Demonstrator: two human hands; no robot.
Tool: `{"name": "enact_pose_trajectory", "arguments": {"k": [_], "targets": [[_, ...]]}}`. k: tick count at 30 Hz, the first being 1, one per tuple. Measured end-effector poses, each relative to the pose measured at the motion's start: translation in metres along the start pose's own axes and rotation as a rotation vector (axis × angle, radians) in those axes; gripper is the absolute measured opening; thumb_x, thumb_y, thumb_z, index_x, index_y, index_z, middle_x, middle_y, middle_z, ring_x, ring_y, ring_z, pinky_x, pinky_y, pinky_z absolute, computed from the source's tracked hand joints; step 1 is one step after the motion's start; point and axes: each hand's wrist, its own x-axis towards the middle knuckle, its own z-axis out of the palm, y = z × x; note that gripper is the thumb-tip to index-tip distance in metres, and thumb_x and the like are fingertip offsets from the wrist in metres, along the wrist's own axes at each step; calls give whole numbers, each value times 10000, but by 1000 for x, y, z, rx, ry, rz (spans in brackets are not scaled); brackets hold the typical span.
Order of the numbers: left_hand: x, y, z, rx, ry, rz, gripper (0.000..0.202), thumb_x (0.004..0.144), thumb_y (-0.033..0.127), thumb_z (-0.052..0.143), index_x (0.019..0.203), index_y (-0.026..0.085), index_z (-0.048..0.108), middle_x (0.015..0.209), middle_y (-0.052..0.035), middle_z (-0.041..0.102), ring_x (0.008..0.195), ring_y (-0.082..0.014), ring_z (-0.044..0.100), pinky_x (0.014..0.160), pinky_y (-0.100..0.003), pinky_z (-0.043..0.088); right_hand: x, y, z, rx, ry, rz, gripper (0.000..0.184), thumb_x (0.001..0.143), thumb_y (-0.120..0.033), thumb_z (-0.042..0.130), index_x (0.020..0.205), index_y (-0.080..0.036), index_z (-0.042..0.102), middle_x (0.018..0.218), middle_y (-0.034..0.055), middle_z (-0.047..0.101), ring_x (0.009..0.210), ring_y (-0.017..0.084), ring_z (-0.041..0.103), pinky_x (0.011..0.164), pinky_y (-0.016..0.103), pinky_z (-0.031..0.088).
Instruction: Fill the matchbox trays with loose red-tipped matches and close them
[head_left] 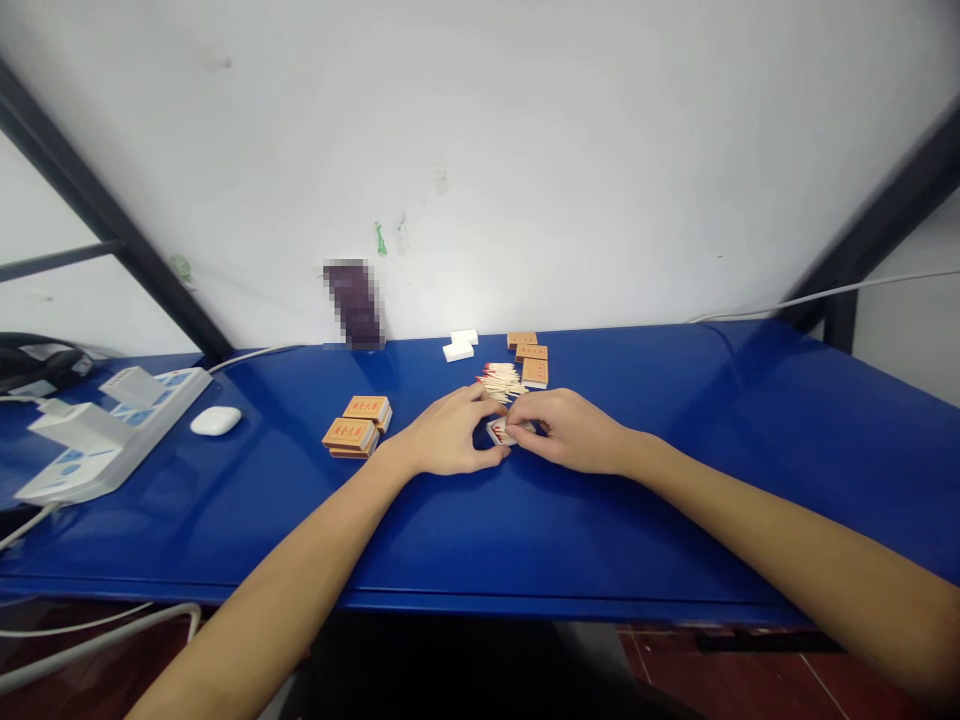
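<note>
Carrier: glossy blue flat desk.
Left end: long white power strip; rounded white plastic case beside it.
Left of centre: orange-and-white cardboard matchboxes, two adjoining stacks.
Centre: pile of pale, red-tipped wooden matches; small white open tray just in front.
Towards wall: two white rectangular pieces; three orange-topped cardboard boxes.

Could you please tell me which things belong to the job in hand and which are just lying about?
Likely for the job:
open tray
loose matches
orange matchboxes, right
stacked matchboxes, left
white boxes, back

Apparently lying about:
power strip
small white case
black item, far left
</note>
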Motion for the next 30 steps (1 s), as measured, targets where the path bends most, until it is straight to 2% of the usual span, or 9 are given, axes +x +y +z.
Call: {"name": "enact_pose_trajectory", "arguments": {"k": [4,11,16,19,24,30], "targets": [[-1,2,-2,-12,-8,43,293,803,343,608,1052,189,616,999,-62,551,974,-233,537,891,-369,458,0,-3,0,24,0,-17,305,952,-325,480,782,-181,688,757,38,686,666,146,578,653,274,389],[-1,2,-3,-11,-7,50,292,787,319,607,1047,186,618,977,-60,555,944,-231,543,877,-367,466,0,-4,1,42,5,0,316,957,-328,481,768,-182,687,725,23,678,630,130,550,620,262,375],[0,2,-3,-16,3,56,213,781,298,604,961,185,617,955,-54,569,910,-217,553,851,-352,474,-1,-4,0,52,-14,-63,257,959,-280,483,911,-205,724,870,34,720,742,144,615,693,265,425],[0,2,-3,-13,-2,51,233,778,299,603,984,192,625,964,-50,579,923,-217,557,870,-354,474,-1,-3,1,17,-39,-118,283,967,-281,474,893,-202,735,916,45,722,799,158,637,747,280,451],[0,2,-2,6,-8,45,264,773,294,596,1013,190,629,977,-51,581,930,-220,557,878,-360,474,-1,-3,0,22,-27,-120,323,971,-301,469,838,-201,745,887,46,728,783,161,653,746,285,469],[0,2,-2,5,-12,49,251,768,292,589,993,185,626,967,-48,576,923,-216,551,872,-354,473,-1,-3,0,26,-29,-146,288,960,-275,479,891,-211,751,953,43,733,825,161,661,755,286,473]]}}
